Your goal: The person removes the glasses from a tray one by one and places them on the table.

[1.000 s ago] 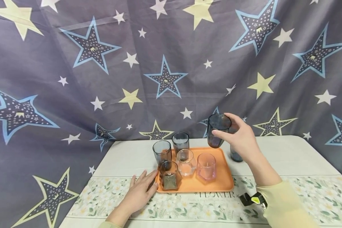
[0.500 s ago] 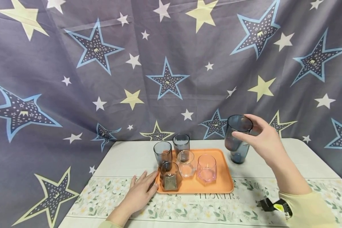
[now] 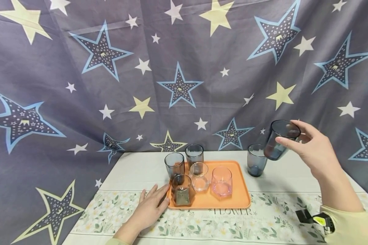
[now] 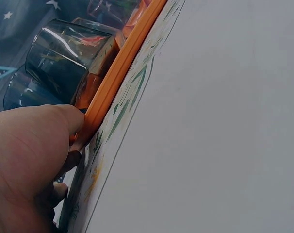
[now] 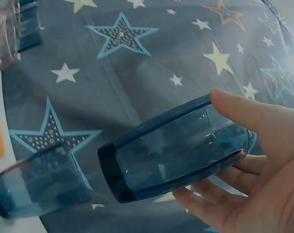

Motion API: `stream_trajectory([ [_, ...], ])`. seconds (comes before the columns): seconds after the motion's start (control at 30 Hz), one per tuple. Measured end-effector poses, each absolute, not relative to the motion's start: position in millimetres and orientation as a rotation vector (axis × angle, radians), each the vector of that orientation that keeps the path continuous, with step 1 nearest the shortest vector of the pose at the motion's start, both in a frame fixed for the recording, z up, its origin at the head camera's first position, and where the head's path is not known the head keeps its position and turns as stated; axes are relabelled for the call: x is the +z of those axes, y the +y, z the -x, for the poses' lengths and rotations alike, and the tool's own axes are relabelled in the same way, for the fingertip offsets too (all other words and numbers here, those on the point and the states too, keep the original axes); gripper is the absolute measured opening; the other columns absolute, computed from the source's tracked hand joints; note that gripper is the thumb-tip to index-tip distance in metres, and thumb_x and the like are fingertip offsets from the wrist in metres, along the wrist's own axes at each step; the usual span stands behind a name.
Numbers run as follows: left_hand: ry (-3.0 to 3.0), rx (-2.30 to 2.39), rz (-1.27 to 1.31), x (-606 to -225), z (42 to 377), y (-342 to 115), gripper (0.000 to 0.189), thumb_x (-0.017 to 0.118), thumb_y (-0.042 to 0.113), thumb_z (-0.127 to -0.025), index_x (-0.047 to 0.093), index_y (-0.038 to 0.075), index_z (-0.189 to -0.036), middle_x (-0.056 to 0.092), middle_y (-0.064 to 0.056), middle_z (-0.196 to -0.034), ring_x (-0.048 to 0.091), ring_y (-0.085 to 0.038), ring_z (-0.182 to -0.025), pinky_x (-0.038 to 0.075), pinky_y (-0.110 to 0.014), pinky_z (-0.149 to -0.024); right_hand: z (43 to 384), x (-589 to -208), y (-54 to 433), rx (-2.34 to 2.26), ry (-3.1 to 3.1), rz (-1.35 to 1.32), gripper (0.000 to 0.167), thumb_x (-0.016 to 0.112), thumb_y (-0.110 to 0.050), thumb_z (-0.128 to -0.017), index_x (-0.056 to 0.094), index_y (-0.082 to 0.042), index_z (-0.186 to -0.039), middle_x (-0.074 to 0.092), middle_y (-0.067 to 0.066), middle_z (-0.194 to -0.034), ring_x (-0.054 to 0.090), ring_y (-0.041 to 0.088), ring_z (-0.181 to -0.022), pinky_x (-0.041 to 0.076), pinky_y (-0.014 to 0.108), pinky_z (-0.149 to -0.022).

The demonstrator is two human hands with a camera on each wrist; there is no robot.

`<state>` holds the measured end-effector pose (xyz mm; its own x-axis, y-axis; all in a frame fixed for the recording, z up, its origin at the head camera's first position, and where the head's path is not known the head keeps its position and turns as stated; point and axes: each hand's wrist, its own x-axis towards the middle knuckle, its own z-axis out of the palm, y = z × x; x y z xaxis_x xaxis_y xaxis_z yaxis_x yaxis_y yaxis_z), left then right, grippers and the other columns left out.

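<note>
My right hand [image 3: 317,148] grips a blue tinted drinking glass [image 3: 274,148] near its rim, thumb on the near side and fingers round the far side. The glass tilts in the air, its base toward the left, beside a second blue glass [image 3: 256,163] standing on the table. At the left end of an orange tray [image 3: 240,190], my left hand [image 3: 151,207] rests with fingers spread, and its thumb [image 4: 72,116] touches the tray's rim. The tray bears a smoky grey glass [image 3: 182,195], a clear glass [image 3: 199,182] and a pink glass [image 3: 222,183].
Two more blue glasses, one at the left [image 3: 174,166] and one behind it [image 3: 194,154], stand at the tray's back left. A white tablecloth [image 3: 135,170] with a floral band covers the table. A star-patterned curtain [image 3: 159,129] hangs close behind it.
My right hand has carried the blue glass rightward from above the tray, past the standing blue glass, to that glass's right. My left hand has stayed at the tray.
</note>
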<state>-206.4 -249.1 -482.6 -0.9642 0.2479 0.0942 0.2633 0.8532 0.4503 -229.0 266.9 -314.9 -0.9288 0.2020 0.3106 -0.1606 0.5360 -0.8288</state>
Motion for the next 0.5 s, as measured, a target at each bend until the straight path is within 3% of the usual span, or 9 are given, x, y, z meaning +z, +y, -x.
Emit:
stream_trajectory([
  [0.1,-2.992,-0.737,0.405,-483.8,205.4,-249.4,0.056,0.055,0.042,-0.117,0.054,0.014,-0.165,0.052,-0.005,-0.168,0.032,-0.045,-0.162,0.003,-0.078,-0.127,228.5,-315.1,273.3,1.364,-2.400,0.063,0.092,0.082,-0.047,-0.101,0.036,-0.019,-0.175,0.049,0.011,-0.157,0.039,0.042,-0.148,0.045,0.046,-0.107],
  [0.2,-2.990,-0.746,0.401,-484.8,205.5,-250.1,0.056,0.056,0.041,-0.117,0.054,0.014,-0.166,0.053,-0.005,-0.168,0.032,-0.045,-0.162,0.003,-0.079,-0.127,230.4,-317.1,277.7,1.348,-2.393,0.093,0.093,0.083,-0.049,-0.100,0.037,-0.019,-0.175,0.046,0.015,-0.160,0.043,0.038,-0.142,0.048,0.033,-0.098],
  [0.33,-2.996,-0.741,0.410,-484.8,206.6,-250.3,0.057,0.054,0.042,-0.117,0.052,0.014,-0.167,0.052,-0.006,-0.169,0.032,-0.045,-0.163,0.003,-0.078,-0.127,235.5,-323.2,283.2,1.304,-2.382,0.128,0.094,0.085,-0.050,-0.098,0.039,-0.018,-0.174,0.051,0.010,-0.147,0.047,0.026,-0.119,0.042,0.019,-0.077],
  [0.5,-3.003,-0.737,0.420,-483.5,206.6,-249.3,0.058,0.053,0.045,-0.118,0.052,0.015,-0.167,0.051,-0.006,-0.169,0.031,-0.045,-0.163,0.002,-0.078,-0.127,244.2,-331.9,290.5,1.287,-2.373,0.179,0.096,0.085,-0.051,-0.097,0.038,-0.015,-0.174,0.053,0.010,-0.138,0.047,0.025,-0.113,0.043,0.019,-0.073],
])
